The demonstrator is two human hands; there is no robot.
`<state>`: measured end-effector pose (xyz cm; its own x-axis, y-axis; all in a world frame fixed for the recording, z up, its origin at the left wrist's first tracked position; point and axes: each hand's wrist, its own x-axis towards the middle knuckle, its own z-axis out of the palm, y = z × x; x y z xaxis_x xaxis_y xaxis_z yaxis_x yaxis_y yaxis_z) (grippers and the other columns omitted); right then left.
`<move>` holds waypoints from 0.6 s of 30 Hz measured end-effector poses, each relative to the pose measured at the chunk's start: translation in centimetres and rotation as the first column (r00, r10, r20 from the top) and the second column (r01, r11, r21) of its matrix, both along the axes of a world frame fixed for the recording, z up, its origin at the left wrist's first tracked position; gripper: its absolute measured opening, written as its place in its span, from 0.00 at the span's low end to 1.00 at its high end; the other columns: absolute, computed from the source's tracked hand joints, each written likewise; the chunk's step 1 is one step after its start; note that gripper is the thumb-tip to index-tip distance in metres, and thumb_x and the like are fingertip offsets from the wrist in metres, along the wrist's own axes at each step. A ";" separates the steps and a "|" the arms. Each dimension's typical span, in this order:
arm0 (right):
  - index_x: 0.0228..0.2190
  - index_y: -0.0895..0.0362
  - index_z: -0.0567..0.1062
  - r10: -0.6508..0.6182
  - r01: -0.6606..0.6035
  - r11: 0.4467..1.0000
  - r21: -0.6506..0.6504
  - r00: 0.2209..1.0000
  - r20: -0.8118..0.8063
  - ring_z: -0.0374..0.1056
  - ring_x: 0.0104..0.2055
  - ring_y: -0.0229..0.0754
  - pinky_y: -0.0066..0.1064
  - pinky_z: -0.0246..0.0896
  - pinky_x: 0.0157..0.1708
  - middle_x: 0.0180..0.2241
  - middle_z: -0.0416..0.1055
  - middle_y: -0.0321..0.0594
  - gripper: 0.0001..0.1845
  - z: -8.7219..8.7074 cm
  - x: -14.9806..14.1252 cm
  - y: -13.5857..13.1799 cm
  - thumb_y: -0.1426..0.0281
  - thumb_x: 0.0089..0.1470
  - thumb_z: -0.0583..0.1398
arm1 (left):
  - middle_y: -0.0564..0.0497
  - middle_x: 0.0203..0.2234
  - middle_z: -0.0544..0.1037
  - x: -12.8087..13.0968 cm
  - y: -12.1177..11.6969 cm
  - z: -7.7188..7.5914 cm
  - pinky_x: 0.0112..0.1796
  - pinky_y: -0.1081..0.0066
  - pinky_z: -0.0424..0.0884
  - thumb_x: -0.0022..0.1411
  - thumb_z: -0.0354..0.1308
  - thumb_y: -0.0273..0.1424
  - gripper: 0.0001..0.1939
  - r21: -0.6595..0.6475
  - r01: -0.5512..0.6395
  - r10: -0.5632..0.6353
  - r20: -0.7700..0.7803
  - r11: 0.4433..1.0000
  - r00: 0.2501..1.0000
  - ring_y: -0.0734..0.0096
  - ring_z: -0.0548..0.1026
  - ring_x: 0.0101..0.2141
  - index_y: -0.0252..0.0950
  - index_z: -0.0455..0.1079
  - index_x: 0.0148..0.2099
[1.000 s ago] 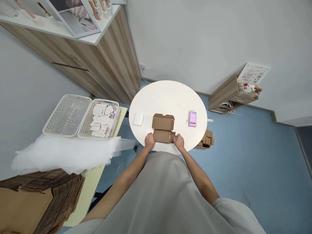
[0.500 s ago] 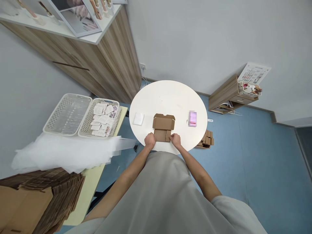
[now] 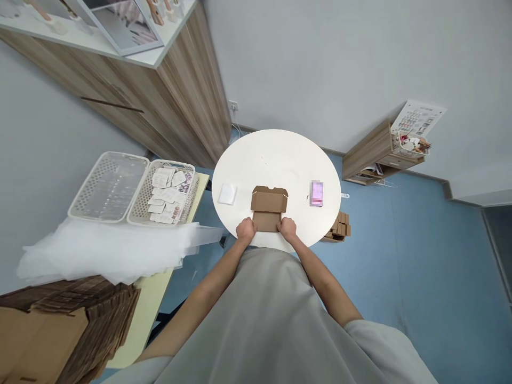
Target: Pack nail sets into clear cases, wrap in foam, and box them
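Observation:
An open brown cardboard box [image 3: 267,221] lies near the front edge of the round white table [image 3: 276,154], its lid [image 3: 269,201] folded back on the far side. My left hand [image 3: 245,230] is closed on the box's left side wall. On the opposite side, my right hand [image 3: 287,228] grips the right wall, fingers curled around it. To the left of the box rests a flat white packet [image 3: 228,194]. A pink pack [image 3: 317,193], blurred out, is at the table's right.
At left, a side table [image 3: 154,298] carries two white baskets [image 3: 183,213], one with white packets, plus white foam sheets [image 3: 108,250] and stacked flat cardboard [image 3: 100,325]. A carton of small brown boxes [image 3: 340,226] stands on the floor at right, near a low shelf [image 3: 370,154].
The small flap at the box's right side, earlier lying inward over the base, no longer shows there. My right hand has closed around that side; my left hand has stayed in place.

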<state>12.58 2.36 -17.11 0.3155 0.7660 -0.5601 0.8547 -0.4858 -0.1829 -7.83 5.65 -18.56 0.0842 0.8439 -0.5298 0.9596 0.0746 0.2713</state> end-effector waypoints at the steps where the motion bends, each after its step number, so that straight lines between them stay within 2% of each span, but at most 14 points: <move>1: 0.44 0.61 0.84 -0.008 0.008 1.000 -0.003 1.000 0.001 0.78 0.50 0.55 0.36 0.68 0.45 0.44 0.82 0.59 0.16 0.2 0.2 -0.1 0.65 0.70 0.59 | 0.37 0.49 0.83 -0.4 -0.2 -0.1 0.48 0.60 0.74 0.75 0.52 0.37 0.15 -0.011 -0.015 0.015 0.031 1.000 0.999 0.49 0.81 0.51 0.35 0.77 0.50; 3: 0.40 0.60 0.84 -0.042 0.042 0.999 0.005 0.999 -0.003 0.79 0.48 0.55 0.36 0.67 0.43 0.41 0.82 0.59 0.20 0.6 0.7 -0.6 0.57 0.71 0.59 | 0.38 0.48 0.84 -1.5 -0.3 -0.3 0.49 0.60 0.74 0.78 0.50 0.45 0.21 -0.029 -0.088 0.091 0.101 0.996 0.991 0.49 0.81 0.51 0.36 0.77 0.49; 5: 0.34 0.58 0.84 -0.095 0.095 0.995 0.031 0.995 -0.024 0.79 0.44 0.54 0.34 0.64 0.40 0.37 0.82 0.57 0.26 1.3 1.4 -1.2 0.50 0.71 0.59 | 0.39 0.49 0.83 -3.0 0.1 -0.4 0.52 0.60 0.73 0.78 0.49 0.50 0.24 -0.014 -0.215 0.215 0.144 0.977 0.966 0.50 0.80 0.53 0.36 0.76 0.52; 7: 0.28 0.56 0.82 -0.143 0.145 0.987 0.068 0.989 -0.043 0.79 0.40 0.53 0.33 0.61 0.36 0.33 0.82 0.53 0.30 1.9 2.0 -2.1 0.48 0.71 0.58 | 0.37 0.53 0.81 -4.7 1.4 -0.5 0.56 0.60 0.73 0.77 0.51 0.49 0.25 0.044 -0.345 0.336 0.148 0.937 0.930 0.51 0.79 0.55 0.33 0.73 0.58; 9: 0.25 0.54 0.80 -0.190 0.194 0.977 0.091 0.981 -0.050 0.78 0.38 0.51 0.32 0.58 0.33 0.30 0.81 0.50 0.30 2.6 2.5 -3.0 0.48 0.71 0.57 | 0.35 0.56 0.79 -6.4 3.7 -0.4 0.59 0.58 0.72 0.75 0.56 0.47 0.27 0.100 -0.423 0.409 0.135 0.901 0.903 0.49 0.77 0.58 0.31 0.69 0.63; 13: 0.26 0.53 0.80 -0.275 0.281 0.955 0.092 0.959 -0.074 0.78 0.37 0.48 0.30 0.56 0.31 0.30 0.81 0.43 0.27 3.9 2.8 -4.6 0.51 0.71 0.58 | 0.27 0.63 0.71 -8.9 9.1 -0.4 0.59 0.51 0.73 0.68 0.65 0.47 0.37 0.172 -0.494 0.483 0.103 0.852 0.870 0.39 0.75 0.61 0.27 0.63 0.69; 16: 0.28 0.52 0.81 -0.320 0.327 0.942 0.072 0.943 -0.093 0.78 0.38 0.46 0.29 0.58 0.33 0.32 0.82 0.42 0.24 4.7 2.5 -5.4 0.53 0.71 0.59 | 0.26 0.63 0.70 -9.5 12.0 -0.7 0.59 0.48 0.74 0.65 0.68 0.47 0.39 0.154 -0.502 0.493 0.096 0.851 0.865 0.35 0.74 0.61 0.27 0.65 0.67; 18: 0.29 0.52 0.82 -0.347 0.353 0.934 0.060 0.933 -0.098 0.78 0.39 0.46 0.29 0.59 0.33 0.32 0.83 0.42 0.24 5.1 2.3 -5.9 0.53 0.71 0.59 | 0.26 0.62 0.70 -9.4 12.9 -1.0 0.59 0.46 0.74 0.62 0.71 0.46 0.37 0.115 -0.518 0.511 0.085 0.848 0.855 0.33 0.75 0.60 0.28 0.68 0.64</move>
